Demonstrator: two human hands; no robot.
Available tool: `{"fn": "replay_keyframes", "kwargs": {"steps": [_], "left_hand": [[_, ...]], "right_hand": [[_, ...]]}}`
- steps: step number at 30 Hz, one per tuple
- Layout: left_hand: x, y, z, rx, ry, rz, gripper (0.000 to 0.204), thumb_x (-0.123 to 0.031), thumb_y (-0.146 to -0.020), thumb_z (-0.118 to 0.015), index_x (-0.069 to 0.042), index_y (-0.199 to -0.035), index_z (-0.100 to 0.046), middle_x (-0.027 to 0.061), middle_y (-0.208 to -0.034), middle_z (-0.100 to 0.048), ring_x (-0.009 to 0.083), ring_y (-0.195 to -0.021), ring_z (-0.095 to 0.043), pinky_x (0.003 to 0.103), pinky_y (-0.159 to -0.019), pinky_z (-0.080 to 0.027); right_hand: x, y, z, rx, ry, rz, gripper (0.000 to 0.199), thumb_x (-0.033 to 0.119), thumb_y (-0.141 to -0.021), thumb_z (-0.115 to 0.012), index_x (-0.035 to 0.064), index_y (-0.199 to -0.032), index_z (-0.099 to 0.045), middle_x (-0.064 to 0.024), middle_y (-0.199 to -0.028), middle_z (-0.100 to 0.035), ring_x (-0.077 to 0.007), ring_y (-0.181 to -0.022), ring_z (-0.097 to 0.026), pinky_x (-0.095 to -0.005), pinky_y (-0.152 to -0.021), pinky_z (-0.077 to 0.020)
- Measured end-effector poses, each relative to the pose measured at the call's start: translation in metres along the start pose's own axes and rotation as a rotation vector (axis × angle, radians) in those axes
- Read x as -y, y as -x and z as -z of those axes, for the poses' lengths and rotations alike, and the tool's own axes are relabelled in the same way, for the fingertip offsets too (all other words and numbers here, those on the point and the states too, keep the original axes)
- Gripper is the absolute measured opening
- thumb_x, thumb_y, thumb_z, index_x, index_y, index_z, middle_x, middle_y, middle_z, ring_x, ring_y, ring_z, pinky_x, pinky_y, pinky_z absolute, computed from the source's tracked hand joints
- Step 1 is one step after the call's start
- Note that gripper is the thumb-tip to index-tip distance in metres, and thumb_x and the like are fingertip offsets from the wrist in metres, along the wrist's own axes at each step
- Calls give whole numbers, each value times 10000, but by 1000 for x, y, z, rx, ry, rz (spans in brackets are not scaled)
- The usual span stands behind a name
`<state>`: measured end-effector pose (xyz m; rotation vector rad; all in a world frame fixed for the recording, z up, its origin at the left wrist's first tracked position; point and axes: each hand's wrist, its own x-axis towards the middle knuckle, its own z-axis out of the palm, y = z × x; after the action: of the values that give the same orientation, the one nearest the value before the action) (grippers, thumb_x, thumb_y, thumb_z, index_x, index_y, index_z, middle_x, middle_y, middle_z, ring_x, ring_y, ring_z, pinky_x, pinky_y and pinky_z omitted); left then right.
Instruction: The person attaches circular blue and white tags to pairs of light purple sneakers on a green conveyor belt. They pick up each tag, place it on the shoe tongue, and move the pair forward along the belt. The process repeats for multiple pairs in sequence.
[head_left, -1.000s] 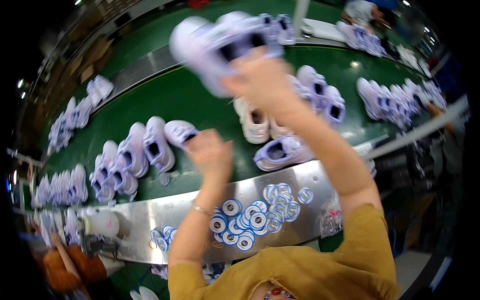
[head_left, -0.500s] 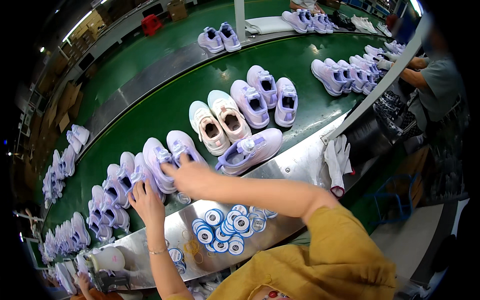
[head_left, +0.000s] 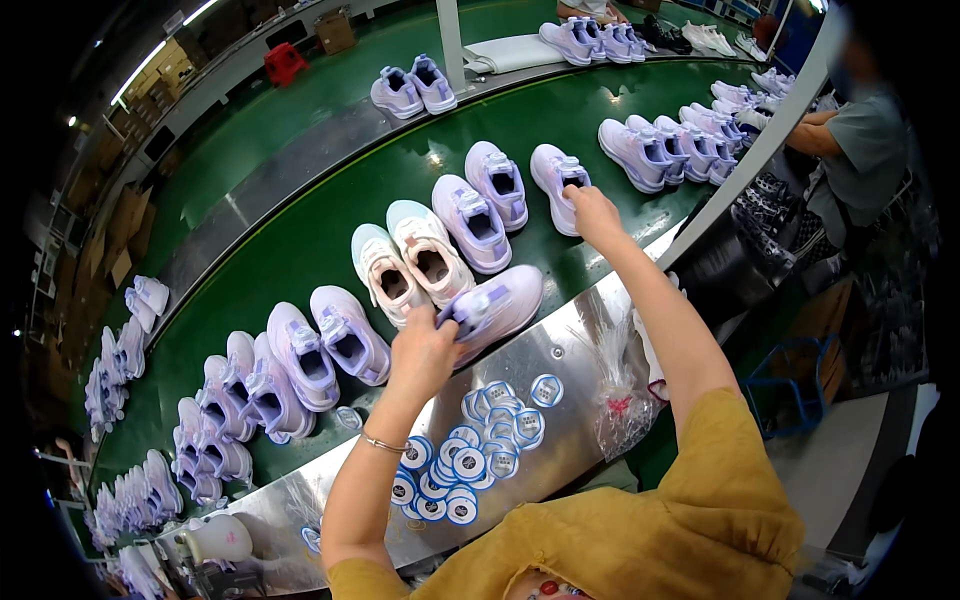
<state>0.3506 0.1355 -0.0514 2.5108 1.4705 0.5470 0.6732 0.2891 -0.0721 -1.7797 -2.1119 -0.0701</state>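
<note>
Reaching out with both arms, the person works over a green belt point(head_left: 300, 240) that carries rows of pale purple sneakers. The left hand point(head_left: 425, 350) is closed around the heel end of a purple sneaker point(head_left: 495, 305), which lies on its side at the near edge of the belt, partly over the metal counter point(head_left: 560, 350) that runs along it. The right hand point(head_left: 592, 212) is stretched further out, with its fingers pinched at the tongue of an upright sneaker point(head_left: 555, 180) standing at the right end of a short row; whether it truly grips or only touches there cannot be made out. The two hands are well apart.

Just beside the tipped sneaker stand a white and pink pair point(head_left: 405, 260) and two more purple sneakers point(head_left: 485, 205). On the counter below the left wrist lies a heap of round blue and white tags point(head_left: 470, 455), with a crumpled clear plastic bag point(head_left: 615, 395) near it. Another person in a grey shirt point(head_left: 860, 150) stands at the far right end of the belt.

To handle this well, it seems best to keep the left grip firm on the heel so the tipped sneaker does not slide off the belt's edge onto the tags, and to lift the far sneaker by its tongue or collar straight up, so its neighbours in the row are not knocked out of line.
</note>
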Motion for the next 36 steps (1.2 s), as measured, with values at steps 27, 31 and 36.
{"fn": "replay_keyframes", "kwargs": {"steps": [27, 31, 36], "left_hand": [[-29, -63, 4, -342, -171, 188, 326, -186, -771, -680, -62, -1068, -626, 150, -930, -568, 313, -861, -542, 402, -714, -425], [4, -23, 4, -219, -358, 255, 614, -403, -722, -743, -120, -1239, -569, 183, -989, -572, 331, -916, -544, 418, -807, -403], [14, -33, 1, -26, -301, 291, 688, -491, -670, -750, -206, -1263, -548, 173, -910, -601, 322, -899, -567, 437, -873, -391]], "right_hand": [[48, -11, 34, 5, -176, 432, 477, 26, -721, -614, 119, -1188, -579, -152, -1160, -549, -309, -1093, -529, -439, -857, -451], [85, -27, 7, 359, -151, 408, 723, 318, -671, -778, 264, -1328, -481, -157, -1167, -506, -342, -1087, -492, -437, -874, -439], [81, -31, -13, 239, -187, 508, 702, 377, -656, -781, 288, -1298, -512, -144, -1056, -511, -327, -935, -510, -411, -786, -453]]}}
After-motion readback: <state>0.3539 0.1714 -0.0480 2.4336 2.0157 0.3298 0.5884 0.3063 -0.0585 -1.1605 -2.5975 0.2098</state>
